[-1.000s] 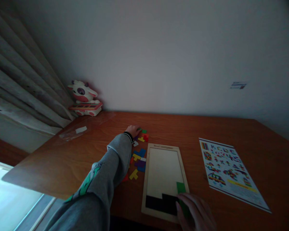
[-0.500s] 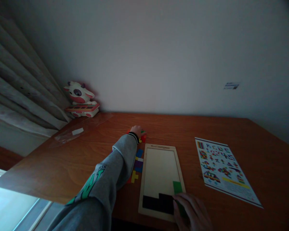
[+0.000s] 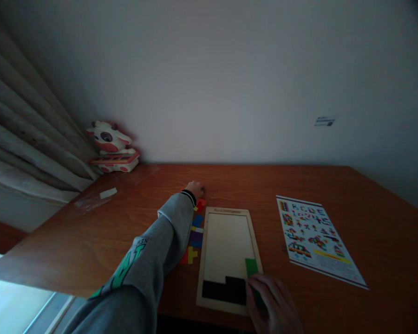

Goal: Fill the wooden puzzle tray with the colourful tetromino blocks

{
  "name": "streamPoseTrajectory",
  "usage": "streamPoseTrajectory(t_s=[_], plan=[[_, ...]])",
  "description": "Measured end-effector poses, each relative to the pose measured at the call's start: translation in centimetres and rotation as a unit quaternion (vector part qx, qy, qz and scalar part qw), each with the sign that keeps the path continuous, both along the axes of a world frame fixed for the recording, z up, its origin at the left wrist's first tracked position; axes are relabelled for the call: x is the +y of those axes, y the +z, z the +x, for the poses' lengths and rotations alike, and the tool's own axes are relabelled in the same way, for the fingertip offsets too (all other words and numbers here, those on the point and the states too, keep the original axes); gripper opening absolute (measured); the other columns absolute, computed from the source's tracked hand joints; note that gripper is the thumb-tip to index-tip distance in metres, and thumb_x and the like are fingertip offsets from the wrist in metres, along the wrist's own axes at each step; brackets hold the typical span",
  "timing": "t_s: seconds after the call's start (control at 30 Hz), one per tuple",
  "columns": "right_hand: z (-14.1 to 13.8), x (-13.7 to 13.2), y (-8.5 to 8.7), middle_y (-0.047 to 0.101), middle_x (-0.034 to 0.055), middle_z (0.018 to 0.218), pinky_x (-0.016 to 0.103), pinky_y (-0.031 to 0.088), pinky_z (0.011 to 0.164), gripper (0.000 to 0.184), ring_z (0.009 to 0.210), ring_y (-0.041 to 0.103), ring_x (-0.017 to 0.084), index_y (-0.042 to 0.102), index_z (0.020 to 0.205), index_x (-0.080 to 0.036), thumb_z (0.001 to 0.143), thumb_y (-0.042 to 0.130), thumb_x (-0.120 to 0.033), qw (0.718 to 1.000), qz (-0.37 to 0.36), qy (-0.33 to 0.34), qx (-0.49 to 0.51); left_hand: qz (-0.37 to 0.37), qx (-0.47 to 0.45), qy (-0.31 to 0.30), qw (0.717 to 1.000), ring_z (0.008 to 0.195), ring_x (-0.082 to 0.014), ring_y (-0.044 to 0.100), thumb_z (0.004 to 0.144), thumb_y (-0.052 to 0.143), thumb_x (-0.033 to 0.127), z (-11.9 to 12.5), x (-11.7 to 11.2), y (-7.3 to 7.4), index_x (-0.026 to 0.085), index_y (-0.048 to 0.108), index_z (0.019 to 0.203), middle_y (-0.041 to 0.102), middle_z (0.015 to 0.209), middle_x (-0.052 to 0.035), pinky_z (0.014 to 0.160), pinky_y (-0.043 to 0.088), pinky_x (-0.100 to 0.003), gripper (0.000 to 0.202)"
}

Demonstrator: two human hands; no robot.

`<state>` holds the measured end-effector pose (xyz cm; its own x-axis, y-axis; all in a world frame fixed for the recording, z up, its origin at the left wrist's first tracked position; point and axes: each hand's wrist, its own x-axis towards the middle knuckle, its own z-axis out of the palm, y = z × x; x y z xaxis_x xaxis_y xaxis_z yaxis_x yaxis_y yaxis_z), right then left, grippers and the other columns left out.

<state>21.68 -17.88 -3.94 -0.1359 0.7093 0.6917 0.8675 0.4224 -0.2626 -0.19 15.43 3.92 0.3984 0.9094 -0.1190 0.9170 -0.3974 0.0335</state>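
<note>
My left hand (image 3: 196, 188) reaches to the far end of a row of colored puzzle pieces (image 3: 196, 239). Its fingers look curled, and what they hold, if anything, is hidden. At the lower right corner of a shallow wooden puzzle board (image 3: 230, 303), my right hand (image 3: 274, 301) has its thumb and fingers bent around a green puzzle piece (image 3: 251, 266). Part of that piece shows above the fingers and between them. Black pieces (image 3: 225, 290) lie along the board's near end; bare pale wood fills its upper part.
A printed sheet of colored figures (image 3: 316, 239) lies right of the board. Farther back on the left stand a toy cow with a keyboard (image 3: 113, 147) and a clear plastic wrapper (image 3: 101, 197). Behind the wooden table (image 3: 244, 181) rises a wall; a curtain (image 3: 31, 130) hangs at left.
The view has shifted slightly. My left hand has moved a little away from the red piece at the row's far end, uncovering more of it. My right hand stays at the board's corner.
</note>
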Motion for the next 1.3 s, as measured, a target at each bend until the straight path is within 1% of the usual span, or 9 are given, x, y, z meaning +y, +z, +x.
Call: streamPoseTrajectory(t_s=[0.23, 0.43, 0.5, 0.7, 0.87, 1.0, 1.07, 1.2, 1.3], plan=[[-0.7, 0.1, 1.0, 0.073, 0.0048, 0.090, 0.034, 0.058, 0.077, 0.011, 0.082, 0.071, 0.020, 0.069, 0.098, -0.024, 0.091, 0.061, -0.026, 0.999, 0.000, -0.016, 0.030, 0.024, -0.055, -0.101, 0.993, 0.107, -0.0215, 0.066, 0.100, 0.052, 0.025, -0.9, -3.8, 3.1, 0.023, 0.070, 0.112, 0.072, 0.114, -0.0062, 0.093, 0.052, -0.032, 0.022], [-1.1, -0.3, 1.6, 0.072, 0.0063, 0.092, 0.035, 0.059, 0.078, 0.015, 0.086, 0.071, 0.021, 0.067, 0.105, -0.022, 0.094, 0.058, -0.027, 0.997, -0.012, -0.024, 0.071, 0.033, -0.161, -0.243, 0.956, 0.098, -0.0189, 0.070, 0.100, 0.052, 0.035, -1.4, -13.9, 5.1, 0.022, 0.073, 0.107, 0.076, 0.103, -0.0053, 0.091, 0.052, -0.028, 0.026], [-1.0, -0.5, 1.3, 0.072, 0.0064, 0.094, 0.035, 0.059, 0.079, 0.018, 0.087, 0.071, 0.021, 0.066, 0.109, -0.022, 0.093, 0.062, -0.029, 0.996, -0.027, -0.014, 0.083, 0.027, -0.263, -0.272, 0.925, 0.088, -0.0168, 0.071, 0.101, 0.051, 0.038, -1.2, -17.9, 4.4, 0.021, 0.074, 0.102, 0.077, 0.095, -0.0051, 0.086, 0.054, -0.027, 0.028], [-0.4, -0.6, 1.3, 0.074, 0.0074, 0.104, 0.032, 0.062, 0.082, 0.029, 0.094, 0.073, 0.021, 0.064, 0.119, -0.023, 0.093, 0.064, -0.036, 0.989, -0.055, 0.043, 0.129, -0.076, -0.499, -0.132, 0.853, 0.073, -0.0151, 0.072, 0.092, 0.063, 0.050, 0.9, -25.8, -1.1, 0.017, 0.077, 0.092, 0.077, 0.084, -0.0065, 0.071, 0.058, -0.023, 0.036], [-0.3, 0.4, 2.9, 0.076, 0.0041, 0.098, 0.028, 0.062, 0.079, 0.017, 0.088, 0.074, 0.019, 0.070, 0.107, -0.026, 0.093, 0.064, -0.034, 0.983, -0.051, 0.080, 0.157, -0.185, -0.604, 0.002, 0.775, 0.074, -0.0185, 0.074, 0.079, 0.076, 0.055, 2.1, -26.8, -3.4, 0.012, 0.076, 0.090, 0.078, 0.083, -0.0102, 0.069, 0.060, -0.026, 0.045], [-0.5, 1.6, 3.2, 0.076, 0.0018, 0.089, 0.025, 0.061, 0.072, 0.012, 0.079, 0.075, 0.017, 0.069, 0.097, -0.026, 0.094, 0.063, -0.035, 0.977, -0.061, 0.086, 0.184, -0.205, -0.628, 0.015, 0.750, 0.070, -0.0181, 0.072, 0.076, 0.078, 0.058, 2.0, -26.2, -3.3, 0.010, 0.075, 0.090, 0.077, 0.081, -0.0112, 0.065, 0.060, -0.026, 0.050], [-0.3, 2.1, 3.0, 0.076, 0.0015, 0.087, 0.026, 0.061, 0.071, 0.012, 0.076, 0.074, 0.017, 0.068, 0.096, -0.026, 0.095, 0.061, -0.035, 0.977, -0.068, 0.080, 0.186, -0.175, -0.620, -0.001, 0.765, 0.071, -0.0183, 0.072, 0.080, 0.075, 0.056, 1.6, -25.7, -3.5, 0.011, 0.075, 0.091, 0.077, 0.082, -0.0108, 0.065, 0.060, -0.027, 0.046], [0.6, 2.5, 2.2, 0.076, 0.0028, 0.094, 0.032, 0.060, 0.078, 0.010, 0.085, 0.074, 0.019, 0.066, 0.101, -0.026, 0.096, 0.059, -0.030, 0.985, -0.073, 0.068, 0.139, 0.013, -0.530, -0.115, 0.840, 0.085, -0.0195, 0.071, 0.090, 0.068, 0.044, 1.0, -24.5, -5.1, 0.018, 0.079, 0.089, 0.076, 0.092, -0.0099, 0.081, 0.059, -0.033, 0.028], [1.1, 2.4, 1.8, 0.076, 0.0030, 0.101, 0.036, 0.059, 0.084, 0.012, 0.092, 0.072, 0.020, 0.066, 0.105, -0.027, 0.097, 0.058, -0.025, 0.991, -0.066, 0.084, 0.076, 0.063, -0.478, -0.156, 0.862, 0.082, -0.0182, 0.069, 0.094, 0.064, 0.038, 0.8, -24.1, -6.4, 0.022, 0.081, 0.086, 0.074, 0.089, -0.0085, 0.078, 0.058, -0.032, 0.024]])
